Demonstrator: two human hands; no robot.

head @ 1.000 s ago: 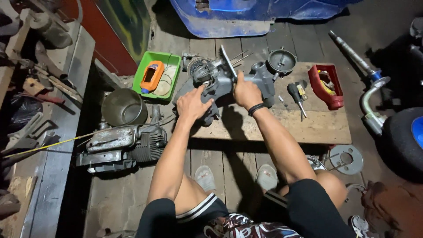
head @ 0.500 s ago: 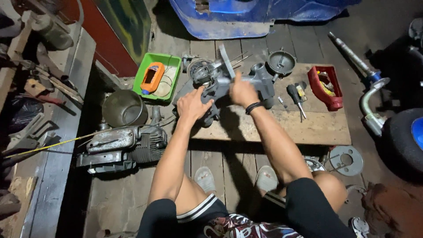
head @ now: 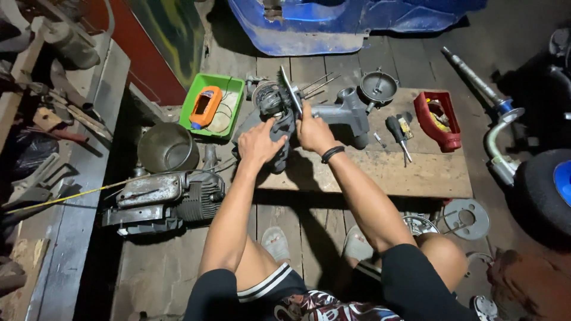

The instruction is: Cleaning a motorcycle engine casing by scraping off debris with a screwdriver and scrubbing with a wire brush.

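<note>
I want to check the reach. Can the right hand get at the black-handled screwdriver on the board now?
Probably yes. The right hand grips the grey engine part; the screwdriver lies just beside it on the wooden board, with nothing between them.

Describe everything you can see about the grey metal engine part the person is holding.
The grey cast-metal engine casing lies across the far edge of a bare wooden board on the plank floor. It looks dull, greasy and partly stripped: thin studs stick out behind it, a tubular arm runs right, and a flat plate stands on edge at its middle. The left hand grips its dark lower end, the right hand its middle.
</note>
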